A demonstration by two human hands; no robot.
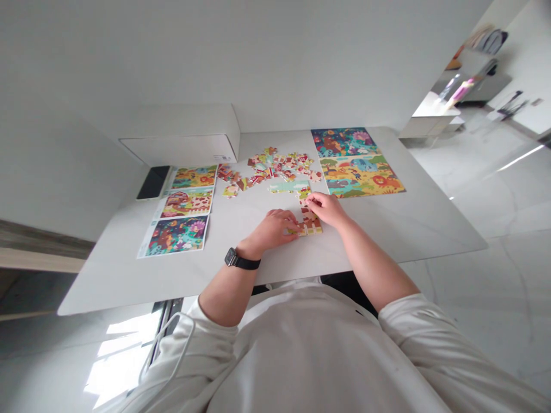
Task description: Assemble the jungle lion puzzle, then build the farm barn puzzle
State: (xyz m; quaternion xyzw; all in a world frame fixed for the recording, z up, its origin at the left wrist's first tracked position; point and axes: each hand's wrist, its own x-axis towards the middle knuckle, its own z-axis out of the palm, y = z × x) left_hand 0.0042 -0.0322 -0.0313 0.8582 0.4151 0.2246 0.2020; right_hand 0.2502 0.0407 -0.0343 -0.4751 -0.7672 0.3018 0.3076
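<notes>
A partly joined jigsaw puzzle (311, 225) with a cow-spot pattern and a fence lies flat near the front of the table. My left hand (275, 226), wearing a black watch, rests at its lower left corner, with thumb and fingers closed round a puzzle piece at the bottom row. At the puzzle's right column is my right hand (328, 208), its fingers pinched on a piece that they mostly cover. A joined pale green strip (287, 187) forms the top of the puzzle. Behind it several loose puzzle pieces (279, 166) lie in a heap.
At the left, a printed picture sheet (185, 204) lies beside a dark phone (154, 182). A white box (181, 148) stands behind them against the wall. Two finished animal puzzles (359, 172) lie at the back right. The white table (413, 229) ends close to my body.
</notes>
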